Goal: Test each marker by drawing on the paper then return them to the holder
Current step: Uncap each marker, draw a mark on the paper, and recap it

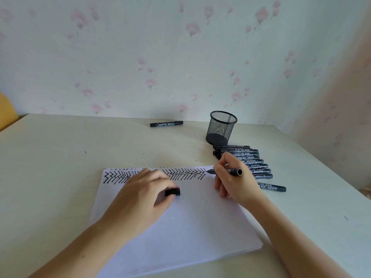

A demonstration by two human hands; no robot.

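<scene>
A stack of white paper point(180, 221) lies on the table, with a row of black zigzag marks point(184, 173) along its far edge. My right hand point(232, 177) grips an uncapped black marker point(234, 171), its tip touching the paper's far right corner. My left hand point(146, 195) rests on the paper and pinches the marker's black cap point(172, 192). A black mesh holder point(221, 127) stands behind, and no marker shows inside it. Several capped markers point(255, 163) lie in a row right of my hand. One marker point(166, 124) lies apart near the wall.
The pale table point(60, 167) meets a flowered wall at the back. Its right edge runs diagonally past the marker row. Small black ink specks point(142, 157) dot the table beyond the paper. A yellow object point(7, 111) sits at the far left.
</scene>
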